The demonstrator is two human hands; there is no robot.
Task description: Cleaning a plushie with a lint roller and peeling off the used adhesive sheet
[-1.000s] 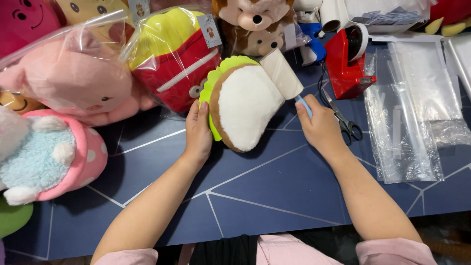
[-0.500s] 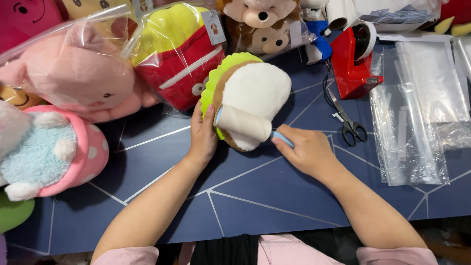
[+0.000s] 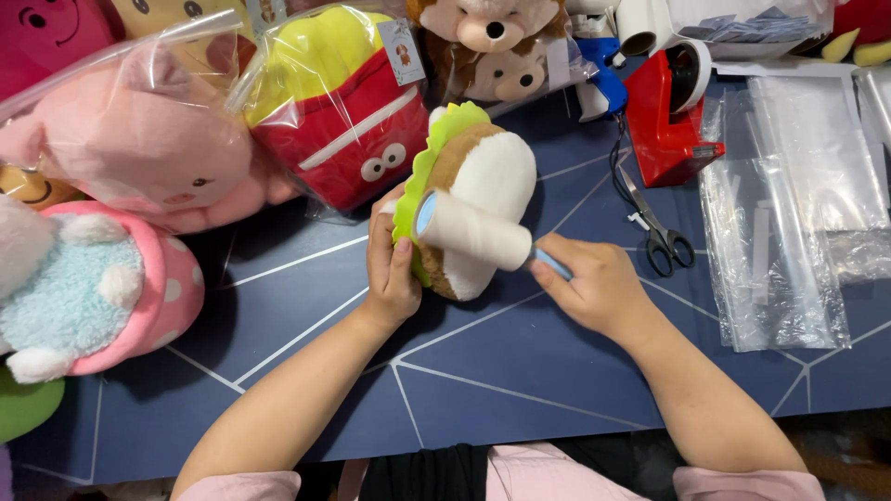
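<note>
In the head view, a plush toy (image 3: 483, 190) shaped like a sandwich, with a white and brown body and a green ruffled edge, stands just above the middle of the frame on a dark blue table (image 3: 520, 380) marked with thin white lines. The left hand (image 3: 390, 269) is clamped on the toy's left side, fingers curled over the green edge and the thumb pressed against it. The right hand (image 3: 599, 288), right of centre, is closed around the light blue handle of a lint roller (image 3: 478, 232), whose white roll lies across the toy's front, touching the white fabric. In the upper left of the frame a pink plush (image 3: 139, 148) sits inside a clear bag, and beside it, at top centre, a red and yellow plush (image 3: 339, 111) with round eyes is also bagged, its lower edge just beside the sandwich toy. At the left edge lies a pink slipper-shaped plush (image 3: 102, 297) with a pale blue fuzzy top. At the top, brown monkey plushes (image 3: 497, 42) lie together in plastic. To the right of the toy, a red tape dispenser (image 3: 668, 121) stands in the upper right, with scissors (image 3: 654, 223) lying just below it. Further right, a pile of clear plastic bags (image 3: 789, 204) is spread over the table.
</note>
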